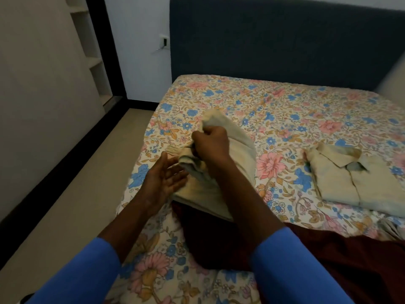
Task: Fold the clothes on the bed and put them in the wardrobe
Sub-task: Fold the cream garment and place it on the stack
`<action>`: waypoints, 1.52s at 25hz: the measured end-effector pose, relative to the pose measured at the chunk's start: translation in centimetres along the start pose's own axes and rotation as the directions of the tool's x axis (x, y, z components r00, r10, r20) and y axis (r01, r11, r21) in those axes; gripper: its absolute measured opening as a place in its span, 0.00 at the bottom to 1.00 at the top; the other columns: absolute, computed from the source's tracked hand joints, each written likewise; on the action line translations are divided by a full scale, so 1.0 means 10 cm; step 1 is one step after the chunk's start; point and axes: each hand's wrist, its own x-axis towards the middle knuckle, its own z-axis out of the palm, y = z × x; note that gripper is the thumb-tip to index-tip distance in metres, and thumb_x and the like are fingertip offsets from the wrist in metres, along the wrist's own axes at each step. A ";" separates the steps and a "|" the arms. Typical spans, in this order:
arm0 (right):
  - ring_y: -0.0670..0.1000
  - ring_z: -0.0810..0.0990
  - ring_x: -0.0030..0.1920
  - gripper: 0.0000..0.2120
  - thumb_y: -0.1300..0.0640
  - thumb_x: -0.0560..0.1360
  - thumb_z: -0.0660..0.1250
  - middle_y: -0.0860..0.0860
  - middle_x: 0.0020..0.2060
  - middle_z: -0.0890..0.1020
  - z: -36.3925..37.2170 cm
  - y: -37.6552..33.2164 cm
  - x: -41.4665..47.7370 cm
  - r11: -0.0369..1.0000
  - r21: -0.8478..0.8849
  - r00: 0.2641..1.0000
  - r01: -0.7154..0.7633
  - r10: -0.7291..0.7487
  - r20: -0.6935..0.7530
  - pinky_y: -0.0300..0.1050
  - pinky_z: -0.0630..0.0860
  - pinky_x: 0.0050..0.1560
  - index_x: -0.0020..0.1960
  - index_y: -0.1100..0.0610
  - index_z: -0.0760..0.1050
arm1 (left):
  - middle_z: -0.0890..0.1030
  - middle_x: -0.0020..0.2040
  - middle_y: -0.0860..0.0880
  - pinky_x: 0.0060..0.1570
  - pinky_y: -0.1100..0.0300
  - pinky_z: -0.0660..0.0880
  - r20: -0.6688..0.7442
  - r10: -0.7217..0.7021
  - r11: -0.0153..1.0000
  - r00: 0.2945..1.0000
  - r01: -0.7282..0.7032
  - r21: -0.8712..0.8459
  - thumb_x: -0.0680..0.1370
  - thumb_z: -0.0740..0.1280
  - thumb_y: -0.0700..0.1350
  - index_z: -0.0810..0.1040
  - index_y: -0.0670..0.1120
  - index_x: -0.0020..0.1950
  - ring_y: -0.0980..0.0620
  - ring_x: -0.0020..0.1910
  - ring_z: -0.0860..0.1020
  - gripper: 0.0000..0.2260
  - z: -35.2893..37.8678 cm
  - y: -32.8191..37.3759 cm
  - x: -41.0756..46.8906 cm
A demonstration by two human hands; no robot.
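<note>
A cream garment, partly folded, lies near the left side of the bed. My right hand grips a bunched end of it, lifted over the fold. My left hand is open, palm up, with its fingers against the garment's left edge. A cream collared shirt lies folded flat to the right. A dark maroon cloth sprawls unfolded at the near edge, partly under the cream garment and my right arm.
The bed has a floral sheet and a dark blue headboard. Beige floor runs along the bed's left side. Pale shelves stand in the far left corner beside a wall socket.
</note>
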 end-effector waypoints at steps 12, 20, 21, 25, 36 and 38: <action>0.56 0.51 0.82 0.36 0.29 0.80 0.50 0.50 0.82 0.57 0.10 1.10 0.16 0.509 -0.859 0.998 -0.052 0.012 -0.053 0.65 0.48 0.79 0.82 0.46 0.58 | 0.79 0.52 0.49 0.37 0.64 0.71 -0.035 0.414 0.584 0.910 -0.236 0.777 0.75 0.70 0.41 0.67 0.52 0.74 0.46 0.47 0.80 0.29 -0.61 0.01 0.21; 0.59 0.49 0.82 0.43 0.32 0.81 0.52 0.58 0.83 0.48 0.06 1.24 -0.21 0.726 -0.628 0.928 -0.280 0.037 -0.371 0.60 0.50 0.80 0.84 0.58 0.45 | 0.80 0.60 0.49 0.55 0.49 0.77 0.493 0.505 0.140 0.709 -0.631 0.763 0.79 0.66 0.48 0.79 0.50 0.64 0.46 0.57 0.79 0.14 0.43 0.02 0.60; 0.58 0.47 0.83 0.45 0.30 0.80 0.50 0.57 0.84 0.45 -0.05 1.30 -0.29 0.702 -0.672 0.953 -0.237 0.035 -0.300 0.59 0.50 0.80 0.84 0.58 0.42 | 0.81 0.60 0.48 0.55 0.50 0.77 0.536 0.418 0.125 0.734 -0.631 0.766 0.81 0.67 0.48 0.80 0.50 0.64 0.46 0.57 0.80 0.13 0.71 -0.02 0.80; 0.52 0.43 0.83 0.48 0.23 0.75 0.37 0.53 0.83 0.39 -0.37 1.56 -0.77 0.638 -0.770 0.995 0.002 -0.078 -0.062 0.49 0.45 0.81 0.84 0.53 0.36 | 0.83 0.58 0.48 0.54 0.53 0.75 0.594 0.121 -0.047 0.796 -0.593 0.804 0.81 0.68 0.55 0.83 0.52 0.61 0.45 0.57 0.80 0.12 1.29 -0.21 1.43; 0.52 0.71 0.51 0.26 0.30 0.80 0.51 0.51 0.53 0.72 -0.64 1.53 -0.81 0.606 -0.793 0.982 0.062 -0.179 -0.060 0.52 0.75 0.51 0.58 0.51 0.69 | 0.83 0.49 0.48 0.53 0.51 0.71 0.524 0.097 -0.211 0.846 -0.497 0.842 0.82 0.64 0.61 0.81 0.50 0.51 0.47 0.49 0.79 0.15 1.66 -0.31 1.91; 0.53 0.71 0.51 0.26 0.30 0.80 0.50 0.51 0.53 0.72 -0.69 1.51 -0.80 0.631 -0.770 0.983 0.094 -0.183 -0.031 0.54 0.75 0.52 0.59 0.51 0.69 | 0.80 0.46 0.51 0.63 0.42 0.66 0.513 0.043 -0.332 0.857 -0.472 0.817 0.81 0.58 0.68 0.78 0.52 0.49 0.47 0.50 0.78 0.22 1.78 -0.39 1.88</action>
